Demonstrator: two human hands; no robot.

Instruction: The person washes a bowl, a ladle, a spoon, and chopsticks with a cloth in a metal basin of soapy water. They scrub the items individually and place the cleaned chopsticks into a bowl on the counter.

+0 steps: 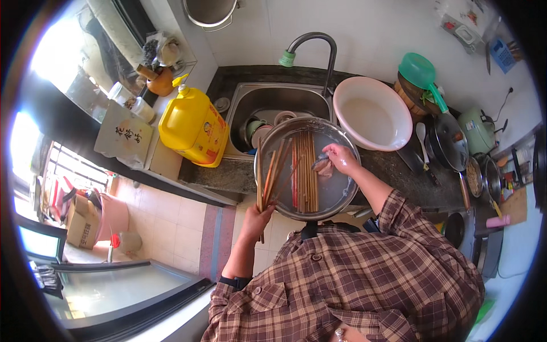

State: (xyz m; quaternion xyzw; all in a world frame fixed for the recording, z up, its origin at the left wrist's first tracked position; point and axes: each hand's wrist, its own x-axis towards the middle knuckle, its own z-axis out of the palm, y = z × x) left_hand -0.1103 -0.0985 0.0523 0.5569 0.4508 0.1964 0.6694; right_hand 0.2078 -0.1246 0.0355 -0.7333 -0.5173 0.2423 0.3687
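Note:
A round metal basin [331, 201] of cloudy water stands before me at the front edge of the sink. Several wooden chopsticks [305, 175] lie side by side in it, a few of them red. My left hand [256, 220] grips a fanned bunch of chopsticks [270, 173] by their lower ends, over the basin's left rim. In my right hand [342, 159] is a crumpled wet cloth [324, 166], just right of the chopsticks lying in the basin. The fingers of my right hand are wet.
Behind the basin, the steel sink [242, 100] holds bowls under a curved faucet [318, 36]. A yellow pump jug [192, 124] stands left. To the right are a pink basin [372, 115] with cloudy liquid, a knife [410, 160], a frying pan [451, 143] and a green dipper [416, 70].

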